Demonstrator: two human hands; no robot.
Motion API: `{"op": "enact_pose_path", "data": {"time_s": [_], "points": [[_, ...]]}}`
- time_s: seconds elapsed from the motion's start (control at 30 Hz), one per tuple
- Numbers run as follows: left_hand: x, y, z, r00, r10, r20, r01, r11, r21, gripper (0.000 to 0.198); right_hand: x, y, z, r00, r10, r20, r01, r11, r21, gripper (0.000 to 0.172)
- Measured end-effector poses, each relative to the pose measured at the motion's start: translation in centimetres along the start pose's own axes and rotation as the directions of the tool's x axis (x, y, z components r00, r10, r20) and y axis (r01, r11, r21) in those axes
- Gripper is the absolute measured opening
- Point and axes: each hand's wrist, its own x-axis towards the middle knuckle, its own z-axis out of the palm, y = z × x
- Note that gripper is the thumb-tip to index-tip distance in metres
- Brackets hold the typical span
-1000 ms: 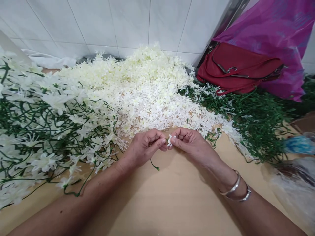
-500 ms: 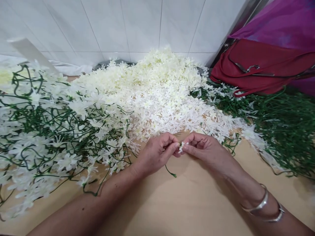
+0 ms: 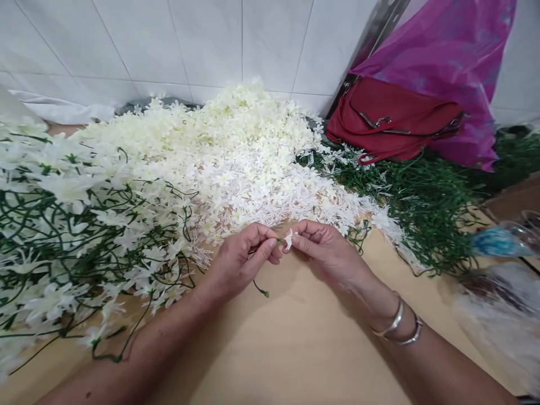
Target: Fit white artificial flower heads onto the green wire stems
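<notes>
My left hand (image 3: 248, 253) pinches a thin green artificial stem (image 3: 262, 291), whose lower end dangles below the fingers and whose green tip pokes out by the thumb. Close beside it, my right hand (image 3: 314, 244) holds a small white artificial flower (image 3: 288, 240) between thumb and forefinger. Flower and stem tip are almost touching; whether they are joined I cannot tell. Just beyond the hands spreads a big heap of loose white blossoms (image 3: 236, 146). To the left lies a pile of white flowers on green stems (image 3: 139, 225).
Bare green stems (image 3: 434, 208) are heaped at the right. Behind them sit a red handbag (image 3: 392, 121) and a purple bag (image 3: 455, 62). A clear plastic bag (image 3: 502, 326) lies at the table's right side. A white tiled wall (image 3: 211, 45) closes off the back.
The view has swung right, bringing in the plastic bag. A green stem tip now shows between my fingers, and the white flower is turned differently in my right hand.
</notes>
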Motion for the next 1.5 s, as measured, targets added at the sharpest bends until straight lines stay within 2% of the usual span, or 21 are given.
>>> {"op": "enact_pose_path", "data": {"time_s": [0.23,0.47,0.67,0.87,1.23,1.5], "points": [[-0.2,0.3,0.1,1.000,0.012,-0.011,-0.012,1.000,0.017,0.018,-0.1,-0.1,0.2,1.000,0.004,0.011,-0.003,0.997,-0.083,0.030],[-0.1,0.1,0.1,1.000,0.028,-0.010,-0.027,0.999,0.022,0.016,-0.1,-0.1,0.3,1.000,-0.001,-0.001,0.001,0.996,-0.089,0.030],[-0.2,0.6,0.0,0.999,0.029,-0.040,-0.025,0.995,0.098,0.013,-0.5,0.1,1.1,0.996,-0.083,-0.022,0.078,0.983,-0.168,0.026],[-0.1,0.5,-0.1,0.999,0.034,-0.041,-0.025,0.982,0.187,0.013,-0.5,0.2,1.4,0.995,-0.100,-0.029,0.091,0.973,-0.214,0.026],[0.1,0.2,-0.2,1.000,0.009,0.010,-0.010,0.988,0.154,0.009,-0.4,0.0,1.6,0.998,-0.054,-0.011,0.051,0.978,-0.203,0.028],[0.2,-0.3,0.2,1.000,-0.014,-0.021,0.014,1.000,0.020,0.015,-0.2,0.1,2.0,0.996,-0.061,-0.064,0.054,0.994,-0.096,0.026]]}}
